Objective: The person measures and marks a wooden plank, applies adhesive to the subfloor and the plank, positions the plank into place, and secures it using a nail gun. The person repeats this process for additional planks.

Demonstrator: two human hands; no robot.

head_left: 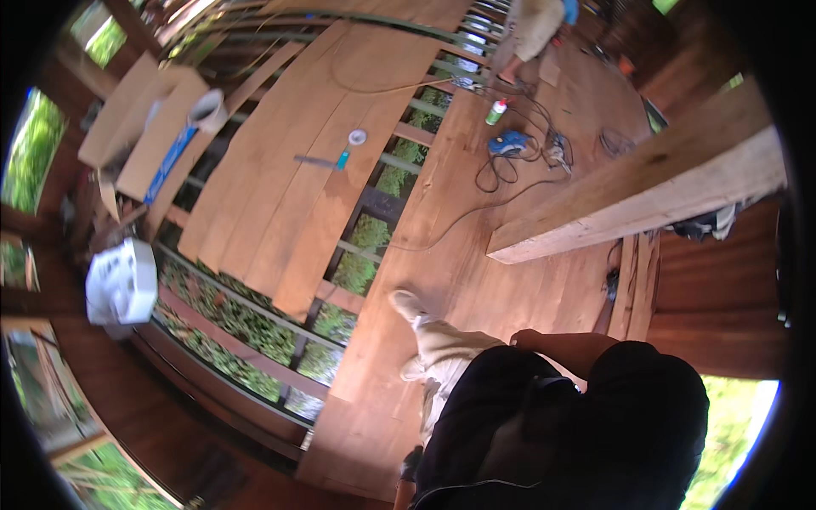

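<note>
My right hand (524, 340) hangs low beside my light trousers (459, 342), at the end of a bare forearm. Its fingers are small and blurred here, and I cannot see anything held in it. At the lower edge, partly covered by my dark shirt (544, 425), shows a bit of my left arm (406, 491); a dark patch sits beside it and the fingers are hidden. My shoe (408, 304) rests on the laid wooden floor (382, 416), near its edge over the open joists.
Loose boards (280, 187) bearing a teal-handled tool (342, 160) and a tape roll (357, 136) span the joists; plants show through gaps. A thick timber post (646, 200) crosses the right. A blue power tool (510, 143), cords, a bottle (496, 111) and another person (537, 30) are further off.
</note>
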